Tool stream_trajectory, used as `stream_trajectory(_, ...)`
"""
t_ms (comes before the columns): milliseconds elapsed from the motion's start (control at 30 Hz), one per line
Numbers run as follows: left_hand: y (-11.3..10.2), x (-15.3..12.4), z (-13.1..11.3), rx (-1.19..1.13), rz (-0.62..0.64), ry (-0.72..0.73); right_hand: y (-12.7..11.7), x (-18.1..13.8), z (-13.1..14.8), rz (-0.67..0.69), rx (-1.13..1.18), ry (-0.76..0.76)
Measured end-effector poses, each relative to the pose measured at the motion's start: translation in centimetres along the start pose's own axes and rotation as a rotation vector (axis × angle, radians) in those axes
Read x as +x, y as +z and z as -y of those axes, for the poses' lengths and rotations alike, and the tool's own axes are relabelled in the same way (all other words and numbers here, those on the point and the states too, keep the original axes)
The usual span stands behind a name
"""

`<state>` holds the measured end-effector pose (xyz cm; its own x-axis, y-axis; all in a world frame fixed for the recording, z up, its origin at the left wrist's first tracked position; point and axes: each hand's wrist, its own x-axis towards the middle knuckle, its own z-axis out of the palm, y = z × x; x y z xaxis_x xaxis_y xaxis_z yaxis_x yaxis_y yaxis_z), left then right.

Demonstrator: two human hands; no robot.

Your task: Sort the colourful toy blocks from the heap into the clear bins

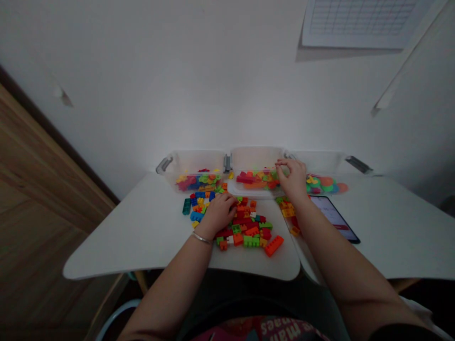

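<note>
A spread of colourful toy bricks (243, 221) lies on the white table. My left hand (221, 211), with a bracelet at the wrist, rests at its left side, fingers curled down among the bricks; what they hold, if anything, is hidden. Over the right end of the middle clear plastic box (258, 158) is my right hand (293, 176). Its thumb and forefinger point left with a small gap between them, and no brick shows there. Inside that box lie red, orange and green pieces (254, 180).
A left clear box (199, 161) holds mixed small pieces; a right one (323, 161) holds round coloured pieces. More bricks (287, 211) lie by my right forearm, beside a lit phone (334, 219). The white table (142, 227) has a seam near its middle. A wall stands behind.
</note>
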<state>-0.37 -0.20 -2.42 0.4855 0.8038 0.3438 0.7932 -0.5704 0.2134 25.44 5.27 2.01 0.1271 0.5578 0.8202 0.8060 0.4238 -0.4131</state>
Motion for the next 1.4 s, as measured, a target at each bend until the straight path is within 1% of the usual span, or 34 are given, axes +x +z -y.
stream_trajectory(133,-0.1,0.0,0.0,-0.002,-0.004,0.003,-1.8,-1.2,0.2,-0.03,-0.024,-0.04)
stream_trajectory(200,-0.1,0.0,-0.1,-0.005,-0.003,0.002,-2.7,-2.3,0.4,0.003,-0.059,-0.026)
stream_trajectory(233,-0.1,0.0,-0.1,-0.007,-0.002,0.003,-3.1,-3.0,0.5,0.044,-0.083,-0.012)
stream_trajectory(300,-0.1,0.0,-0.2,-0.009,-0.001,0.006,-3.6,-4.5,0.7,0.17,-0.172,0.009)
stream_trajectory(367,-0.1,0.1,-0.2,-0.01,-0.005,0.007,-3.9,-6.0,0.8,0.316,-0.319,0.017)
stream_trajectory(433,-0.1,0.1,-0.3,-0.012,-0.005,0.005,-3.9,-7.3,0.7,0.432,-0.469,0.032)
stream_trajectory(533,-0.2,0.1,-0.3,-0.014,-0.002,0.006,-3.8,-8.5,0.4,0.531,-0.586,0.053)
stream_trajectory(633,-0.2,0.1,-0.3,-0.018,0.001,0.005,-3.6,-9.1,0.0,0.584,-0.61,0.043)
stream_trajectory(733,-0.2,0.1,-0.3,-0.015,0.002,0.002,-3.3,-9.2,-0.1,0.595,-0.607,0.043)
stream_trajectory(900,-0.1,0.1,-0.3,-0.013,0.005,0.001,-2.9,-9.0,-0.3,0.575,-0.609,0.056)
stream_trajectory(1067,-0.2,0.1,-0.3,-0.01,0.005,-0.002,-2.6,-9.0,-0.7,0.55,-0.609,0.038)
stream_trajectory(1233,-0.1,0.1,-0.3,-0.018,-0.002,0.0,-2.8,-9.0,-0.7,0.527,-0.572,-0.011)
stream_trajectory(1400,0.0,0.1,-0.2,-0.007,-0.002,0.004,-2.7,-9.0,-0.4,0.519,-0.623,0.029)
